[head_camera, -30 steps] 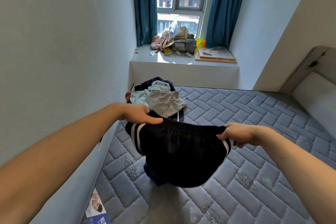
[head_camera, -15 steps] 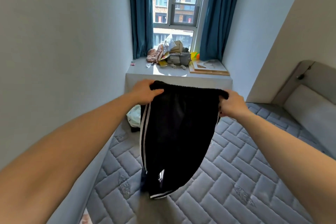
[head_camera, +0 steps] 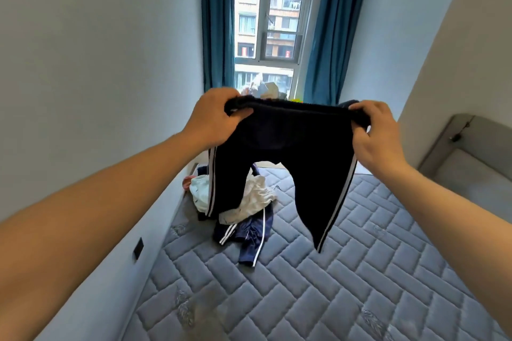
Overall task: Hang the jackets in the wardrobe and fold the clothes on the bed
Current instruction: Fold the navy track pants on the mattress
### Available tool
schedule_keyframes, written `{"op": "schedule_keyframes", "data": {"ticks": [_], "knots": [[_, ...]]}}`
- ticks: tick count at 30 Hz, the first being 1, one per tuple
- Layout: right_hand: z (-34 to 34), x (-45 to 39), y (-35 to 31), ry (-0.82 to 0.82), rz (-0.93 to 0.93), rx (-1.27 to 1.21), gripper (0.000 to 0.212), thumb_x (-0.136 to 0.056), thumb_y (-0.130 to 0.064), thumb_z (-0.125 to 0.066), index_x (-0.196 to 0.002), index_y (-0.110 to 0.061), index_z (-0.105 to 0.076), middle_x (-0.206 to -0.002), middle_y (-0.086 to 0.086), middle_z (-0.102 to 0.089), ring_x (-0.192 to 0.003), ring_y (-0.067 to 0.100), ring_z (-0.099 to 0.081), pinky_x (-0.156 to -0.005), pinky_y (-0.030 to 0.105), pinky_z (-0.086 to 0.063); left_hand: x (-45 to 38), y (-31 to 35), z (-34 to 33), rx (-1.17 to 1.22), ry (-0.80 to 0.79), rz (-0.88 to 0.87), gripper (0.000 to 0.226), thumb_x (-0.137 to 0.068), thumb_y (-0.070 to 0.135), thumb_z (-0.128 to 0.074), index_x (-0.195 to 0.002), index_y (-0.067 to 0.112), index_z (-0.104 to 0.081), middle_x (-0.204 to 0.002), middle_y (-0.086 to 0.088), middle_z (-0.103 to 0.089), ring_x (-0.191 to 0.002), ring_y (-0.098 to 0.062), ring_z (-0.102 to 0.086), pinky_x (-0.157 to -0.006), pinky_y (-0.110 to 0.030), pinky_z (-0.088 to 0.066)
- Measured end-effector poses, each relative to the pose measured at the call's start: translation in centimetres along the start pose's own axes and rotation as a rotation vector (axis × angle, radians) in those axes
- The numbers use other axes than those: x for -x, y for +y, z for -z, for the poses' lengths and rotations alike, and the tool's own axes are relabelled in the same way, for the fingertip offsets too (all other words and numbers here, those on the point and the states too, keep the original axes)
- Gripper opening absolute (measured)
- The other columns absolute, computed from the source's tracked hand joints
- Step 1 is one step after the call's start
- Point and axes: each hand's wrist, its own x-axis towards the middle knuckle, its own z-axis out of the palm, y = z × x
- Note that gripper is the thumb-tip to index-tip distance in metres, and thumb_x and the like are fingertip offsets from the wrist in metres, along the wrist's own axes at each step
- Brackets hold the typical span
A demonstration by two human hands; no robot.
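Left hand [head_camera: 213,119] and right hand [head_camera: 379,133] each grip an end of the waistband of the black trousers [head_camera: 291,152], fingers curled over the cloth, holding them spread in the air above the bed [head_camera: 332,285]. Both legs hang free, white stripes down the sides. A clothes pile [head_camera: 243,207] lies near the bed's far left corner, by the wall.

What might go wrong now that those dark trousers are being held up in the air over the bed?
The black trousers with white side stripes hang from the left hand and right hand by the waistband only; if either grip slips, they would probably fall crumpled. One leg dangles near the loose heap of white and navy clothes on the grey quilted mattress and might snag or drag it when lowered.
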Motion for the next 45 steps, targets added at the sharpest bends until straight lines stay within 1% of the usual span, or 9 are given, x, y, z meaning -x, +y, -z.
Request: {"op": "schedule_keyframes", "data": {"ticks": [2, 5, 9, 15, 22, 27, 34, 40, 45], "knots": [[-1.2, 4.0, 2.0, -0.080, -0.075, 0.028, 0.030, -0.091, -0.002, -0.056, -0.114, -0.017, -0.067, -0.121, 0.003, -0.056, -0.104, 0.018, -0.055, -0.098, 0.030, -0.044, 4.1, -1.0, -1.7, 0.004, -0.165, 0.064, 0.020, -0.092, 0.051, -0.069, -0.085, 0.033, -0.068, -0.079, 0.017, -0.066, -0.077, -0.003, -0.061, -0.067, -0.021, -0.043], [-3.1, 12.1, 5.7, -0.262, -0.215, 0.108, 0.023, -0.090, -0.004, -0.060, -0.108, -0.014, -0.069, -0.114, 0.006, -0.062, -0.100, 0.025, -0.059, -0.093, 0.040, -0.049, 12.5, -3.0, -5.3, 0.027, -0.458, 0.128, 0.019, -0.090, 0.053, -0.071, -0.090, 0.034, -0.072, -0.077, 0.028, -0.067, -0.076, 0.007, -0.062, -0.065, -0.015, -0.043], [-5.2, 24.2, 9.7, -0.564, -0.376, 0.192, 0.016, -0.089, -0.006, -0.063, -0.101, -0.014, -0.071, -0.107, 0.004, -0.065, -0.098, 0.028, -0.063, -0.084, 0.037, -0.048, 24.2, -6.0, -10.6, 0.019, -0.763, 0.264, 0.032, -0.088, 0.051, -0.076, -0.082, 0.019, -0.073, -0.081, 0.003, -0.067, -0.075, -0.014, -0.062, -0.072, -0.040, -0.051], [-5.9, 37.3, 11.5, -0.996, -0.562, 0.291, 0.022, -0.087, -0.015, -0.053, -0.093, -0.033, -0.064, -0.110, -0.008, -0.062, -0.100, 0.018, -0.061, -0.087, 0.032, -0.048, 37.5, -7.2, -15.3, -0.085, -1.026, 0.447, 0.041, -0.085, 0.056, -0.074, -0.089, 0.016, -0.072, -0.093, 0.000, -0.068, -0.086, -0.021, -0.062, -0.080, -0.038, -0.050], [-4.6, 45.3, 12.2, -1.229, -0.633, 0.382, 0.044, -0.089, -0.009, -0.048, -0.121, -0.031, -0.069, -0.131, -0.010, -0.058, -0.120, 0.017, -0.060, -0.104, 0.030, -0.044, 46.0, -5.6, -17.0, -0.178, -1.159, 0.471, 0.038, -0.091, 0.055, -0.069, -0.117, 0.028, -0.072, -0.122, 0.007, -0.059, -0.117, -0.018, -0.047, -0.101, -0.036, -0.045], [-3.3, 49.0, 12.7, -1.253, -0.653, 0.379, 0.046, -0.095, -0.008, -0.050, -0.128, -0.035, -0.067, -0.138, -0.016, -0.050, -0.121, 0.013, -0.060, -0.109, 0.031, -0.045, 49.5, -3.5, -17.4, -0.244, -1.120, 0.542, 0.050, -0.091, 0.059, -0.066, -0.131, 0.029, -0.066, -0.127, 0.009, -0.054, -0.121, -0.016, -0.050, -0.101, -0.035, -0.047], [-2.2, 52.3, 13.9, -1.290, -0.568, 0.430, 0.051, -0.096, -0.009, -0.050, -0.137, -0.035, -0.063, -0.148, -0.014, -0.044, -0.121, 0.018, -0.062, -0.103, 0.034, -0.049, 53.3, -1.0, -18.1, -0.295, -1.050, 0.560, 0.038, -0.094, 0.052, -0.066, -0.126, 0.031, -0.069, -0.121, 0.013, -0.053, -0.113, -0.015, -0.054, -0.096, -0.035, -0.050], [-4.0, 55.9, 15.3, -1.295, -0.542, 0.450, 0.051, -0.095, -0.009, -0.051, -0.137, -0.035, -0.063, -0.151, -0.014, -0.042, -0.117, 0.019, -0.065, -0.098, 0.035, -0.052, 57.2, -1.3, -20.2, -0.254, -1.014, 0.722, 0.023, -0.097, 0.037, -0.061, -0.119, 0.031, -0.067, -0.124, 0.012, -0.061, -0.114, -0.023, -0.064, -0.097, -0.038, -0.049], [-6.6, 60.5, 17.5, -1.337, -0.549, 0.470, 0.050, -0.095, -0.011, -0.050, -0.137, -0.035, -0.062, -0.160, -0.020, -0.033, -0.121, 0.015, -0.063, -0.098, 0.032, -0.050, 61.2, -3.5, -23.0, -0.104, -0.979, 0.925, 0.026, -0.085, 0.033, -0.065, -0.110, 0.026, -0.069, -0.115, 0.010, -0.064, -0.110, -0.017, -0.064, -0.096, -0.031, -0.048]]}}
